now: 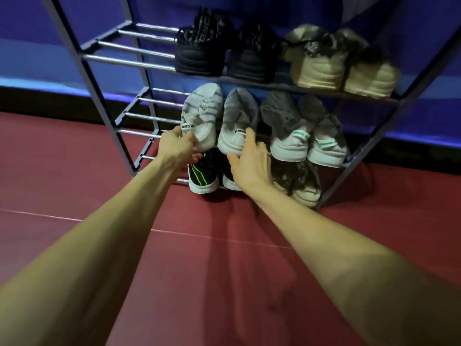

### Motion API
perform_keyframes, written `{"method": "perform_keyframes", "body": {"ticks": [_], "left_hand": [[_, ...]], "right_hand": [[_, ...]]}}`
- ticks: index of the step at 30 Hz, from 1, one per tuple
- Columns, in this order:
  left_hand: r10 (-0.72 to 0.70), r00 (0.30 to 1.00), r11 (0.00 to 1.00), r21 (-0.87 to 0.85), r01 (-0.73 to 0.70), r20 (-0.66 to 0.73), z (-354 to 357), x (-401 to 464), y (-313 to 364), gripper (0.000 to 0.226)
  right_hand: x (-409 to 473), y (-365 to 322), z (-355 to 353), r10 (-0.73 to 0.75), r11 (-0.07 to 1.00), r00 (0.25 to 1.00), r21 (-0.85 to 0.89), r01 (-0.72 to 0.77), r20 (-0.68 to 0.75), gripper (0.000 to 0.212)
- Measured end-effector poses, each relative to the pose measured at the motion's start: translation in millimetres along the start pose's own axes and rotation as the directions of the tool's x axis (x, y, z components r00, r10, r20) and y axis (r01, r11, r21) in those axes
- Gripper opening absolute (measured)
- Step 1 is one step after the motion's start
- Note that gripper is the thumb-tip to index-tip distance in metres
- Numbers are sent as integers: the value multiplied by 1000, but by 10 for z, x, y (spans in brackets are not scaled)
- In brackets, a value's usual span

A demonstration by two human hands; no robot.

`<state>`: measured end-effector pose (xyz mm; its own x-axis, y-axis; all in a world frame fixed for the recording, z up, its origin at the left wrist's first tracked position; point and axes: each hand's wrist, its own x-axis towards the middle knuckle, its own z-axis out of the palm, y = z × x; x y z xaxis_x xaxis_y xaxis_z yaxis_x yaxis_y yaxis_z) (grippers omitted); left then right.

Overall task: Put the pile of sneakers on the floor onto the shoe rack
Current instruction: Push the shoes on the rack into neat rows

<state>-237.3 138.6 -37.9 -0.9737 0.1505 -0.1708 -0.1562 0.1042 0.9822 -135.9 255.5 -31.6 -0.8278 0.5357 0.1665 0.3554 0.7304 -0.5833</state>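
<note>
A metal shoe rack (139, 99) stands against the wall. On its middle shelf lies a pair of white sneakers, heels toward me. My left hand (178, 146) grips the heel of the left white sneaker (203, 113). My right hand (249, 163) holds the heel of the right white sneaker (238, 121), fingers up its side and thumb under the sole. Beside them sits a grey and white pair (287, 131). Black sneakers (202, 49) and cream ones (321, 63) fill the top shelf. A black sneaker with green stripes (203, 176) sits on the bottom shelf.
The red floor (212, 245) in front of the rack shows no loose shoes. A camouflage-patterned pair (303, 183) sits at the bottom right. The left part of each shelf shows bare bars (139, 118). A blue wall (37, 46) lies behind.
</note>
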Motion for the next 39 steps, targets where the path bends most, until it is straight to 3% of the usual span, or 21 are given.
{"method": "perform_keyframes", "body": {"ticks": [2, 4, 6, 9, 13, 15, 17, 19, 20, 23, 29, 32, 37, 39], "left_hand": [[-2, 999, 1000, -16, 2, 36, -44, -7, 15, 8], [6, 998, 1000, -13, -5, 55, -66, -37, 6, 15], [14, 998, 1000, -19, -12, 69, -66, -69, 10, 20], [9, 999, 999, -40, -7, 50, -42, -72, 22, 18], [43, 995, 997, -69, -37, 91, -83, -95, 2, 11], [76, 991, 995, -75, -68, 106, -122, -148, -38, 29], [89, 996, 996, -8, -89, -31, -129, -258, -108, 35], [62, 968, 987, 159, -24, -243, -146, -395, -303, 28], [47, 961, 956, 291, 36, -273, -161, -436, -427, 29], [-85, 996, 808, 584, 83, -25, -107, -510, -789, 32], [-230, 916, 651, 752, -106, 329, 223, -562, -920, 72], [-372, 874, 509, 856, -88, 311, 241, -380, -966, 81], [-355, 865, 602, 795, -78, 354, 244, -455, -1069, 94], [-282, 913, 604, 794, -69, 294, 167, -400, -1072, 92]], "right_hand": [[-9, 63, -66, -80, 991, 985, -115, 62, -154, 53], [42, 245, -234, -151, 938, 941, -345, 40, -302, 50], [118, 485, -462, -100, 886, 952, -462, -47, -288, 46], [169, 756, -707, 7, 842, 990, -534, -82, -141, 45], [41, 734, -600, -140, 841, 978, -540, 34, -156, 51], [-151, 715, -448, -313, 826, 929, -539, 163, -198, 46], [-373, 744, -309, -432, 811, 895, -482, 331, -113, 36], [-509, 813, -178, -378, 816, 913, -411, 406, 153, 33], [-533, 851, -114, -300, 832, 907, -385, 400, 295, 36], [-388, 899, 25, -83, 869, 872, -394, 300, 483, 40], [289, 639, 475, 77, 913, 836, -376, 159, 542, 72], [323, 654, 750, 120, 936, 800, -336, 106, 588, 74], [130, 687, 813, 6, 926, 926, -351, 137, 378, 49], [99, 670, 810, 2, 946, 946, -308, 104, 324, 40]]}}
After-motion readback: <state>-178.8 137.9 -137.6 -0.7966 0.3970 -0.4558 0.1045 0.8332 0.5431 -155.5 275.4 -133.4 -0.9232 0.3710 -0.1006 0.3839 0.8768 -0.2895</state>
